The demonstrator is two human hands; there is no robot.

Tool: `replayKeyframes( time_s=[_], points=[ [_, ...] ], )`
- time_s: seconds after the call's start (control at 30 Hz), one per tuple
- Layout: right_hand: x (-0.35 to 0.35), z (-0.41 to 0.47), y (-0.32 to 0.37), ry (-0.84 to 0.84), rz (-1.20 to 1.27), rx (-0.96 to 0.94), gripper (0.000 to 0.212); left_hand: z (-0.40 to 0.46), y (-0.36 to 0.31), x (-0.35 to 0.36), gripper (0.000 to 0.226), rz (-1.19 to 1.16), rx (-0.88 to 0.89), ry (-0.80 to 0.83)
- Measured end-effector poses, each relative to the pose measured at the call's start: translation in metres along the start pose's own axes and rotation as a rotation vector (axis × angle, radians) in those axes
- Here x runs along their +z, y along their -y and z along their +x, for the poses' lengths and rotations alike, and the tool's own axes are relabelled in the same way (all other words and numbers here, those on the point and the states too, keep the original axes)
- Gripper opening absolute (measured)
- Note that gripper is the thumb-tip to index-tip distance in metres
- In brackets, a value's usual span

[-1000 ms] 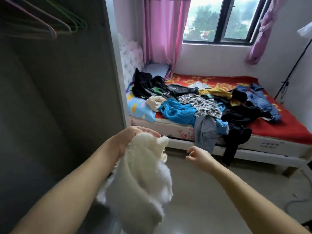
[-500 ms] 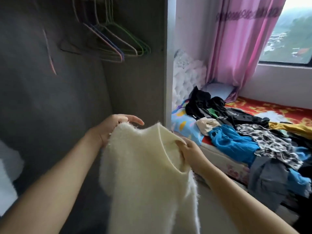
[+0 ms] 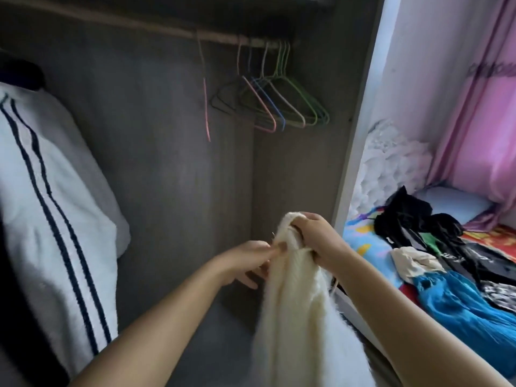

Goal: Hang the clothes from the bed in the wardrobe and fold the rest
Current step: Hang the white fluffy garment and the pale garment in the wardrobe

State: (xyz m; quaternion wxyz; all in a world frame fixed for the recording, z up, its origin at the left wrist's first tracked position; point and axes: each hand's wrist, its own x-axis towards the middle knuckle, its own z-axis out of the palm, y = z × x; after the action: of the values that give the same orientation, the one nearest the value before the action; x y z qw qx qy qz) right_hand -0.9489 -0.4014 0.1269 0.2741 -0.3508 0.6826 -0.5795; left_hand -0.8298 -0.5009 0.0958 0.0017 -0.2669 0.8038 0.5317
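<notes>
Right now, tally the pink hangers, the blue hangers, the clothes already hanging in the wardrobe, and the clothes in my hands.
Pink hangers: 2
Blue hanger: 1
Hanging clothes, the white striped jacket: 1
Clothes in hand, the cream sweater, held by left hand and right hand: 1
Total: 5

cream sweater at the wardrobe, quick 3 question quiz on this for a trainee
1. True or false: the cream sweater already hangs on a hanger.
2. Which hand grips the sweater's bunched top: A left hand, B right hand?
3. Fill in: the empty hangers hang from the wardrobe ____.

Key: 1 false, both hands hold it below the rail. 2 B; the left hand pinches the edge beside it. 3 rail.
</notes>
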Motion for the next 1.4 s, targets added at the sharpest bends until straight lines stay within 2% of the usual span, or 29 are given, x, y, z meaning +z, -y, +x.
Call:
replayKeyframes(
  time_s=[0.07,0.13,0.23,0.33,0.37,0.43,0.5,0.57,0.63,0.7,0.73,0.8,0.83,0.87,0.93,1.0,1.03,1.13,1.2,1.3,1.4],
  points=[
    [0.005,0.007,0.002,-0.015,0.014,0.003,0.029,0.007,0.010,-0.001,0.039,0.046,0.004,-0.072],
    [0.008,0.011,0.010,0.002,0.026,0.004,0.030,0.017,0.017,0.001,0.031,0.051,0.006,-0.212],
    [0.016,0.021,0.022,0.056,-0.015,-0.006,0.024,0.046,0.033,-0.014,0.035,0.067,0.032,-0.398],
    [0.016,0.037,0.026,0.019,-0.080,0.008,0.019,0.055,0.028,-0.046,0.015,-0.188,0.024,-0.570],
    [0.015,0.043,0.027,-0.006,-0.090,0.014,0.019,0.050,0.018,-0.059,0.014,-0.277,-0.002,-0.612],
    [0.014,0.056,0.027,-0.052,-0.103,0.027,0.022,0.047,0.007,-0.083,0.031,-0.335,-0.055,-0.645],
    [0.015,0.069,0.027,-0.093,-0.107,0.028,0.026,0.046,-0.003,-0.100,0.033,-0.322,-0.018,-0.564],
    [0.021,0.079,0.030,-0.099,-0.103,0.019,0.023,0.039,-0.009,-0.108,0.031,-0.126,0.076,-0.457],
    [0.035,0.092,0.037,-0.076,-0.103,-0.017,0.026,0.038,-0.003,-0.120,0.029,0.278,0.076,-0.522],
    [0.051,0.101,0.046,-0.060,-0.158,-0.071,0.030,0.031,0.001,-0.134,0.015,0.667,-0.015,-0.626],
    [0.060,0.107,0.050,-0.055,-0.194,-0.101,0.032,0.029,0.009,-0.148,0.024,0.791,-0.083,-0.640],
    [0.075,0.118,0.053,-0.060,-0.245,-0.133,0.036,0.027,0.032,-0.181,0.049,0.836,-0.271,-0.589],
    [0.080,0.125,0.051,-0.059,-0.255,-0.130,0.037,0.024,0.043,-0.195,0.051,0.747,-0.328,-0.565],
    [0.084,0.129,0.050,-0.054,-0.268,-0.119,0.036,0.021,0.051,-0.206,0.043,0.586,-0.315,-0.573],
    [0.092,0.140,0.049,0.003,-0.313,-0.097,0.035,0.018,0.060,-0.225,0.003,0.114,-0.204,-0.642],
    [0.097,0.149,0.055,0.094,-0.363,-0.057,0.031,0.016,0.060,-0.240,0.022,-0.326,-0.094,-0.731],
    [0.098,0.154,0.060,0.149,-0.382,-0.023,0.026,0.014,0.059,-0.245,0.025,-0.528,-0.058,-0.734],
    [0.096,0.169,0.078,0.346,-0.468,0.085,0.014,0.010,0.050,-0.251,0.023,-0.909,-0.049,-0.602],
    [0.089,0.182,0.099,0.347,-0.449,0.070,0.018,0.011,0.040,-0.253,0.029,-0.983,-0.048,-0.527],
    [0.096,0.207,0.154,0.218,-0.173,-0.088,0.025,0.019,0.029,-0.251,0.025,-0.851,-0.006,-0.474],
    [0.130,0.252,0.208,0.010,-0.134,-0.215,0.038,0.026,0.028,-0.249,0.021,-0.752,0.077,-0.505]
  ],
)
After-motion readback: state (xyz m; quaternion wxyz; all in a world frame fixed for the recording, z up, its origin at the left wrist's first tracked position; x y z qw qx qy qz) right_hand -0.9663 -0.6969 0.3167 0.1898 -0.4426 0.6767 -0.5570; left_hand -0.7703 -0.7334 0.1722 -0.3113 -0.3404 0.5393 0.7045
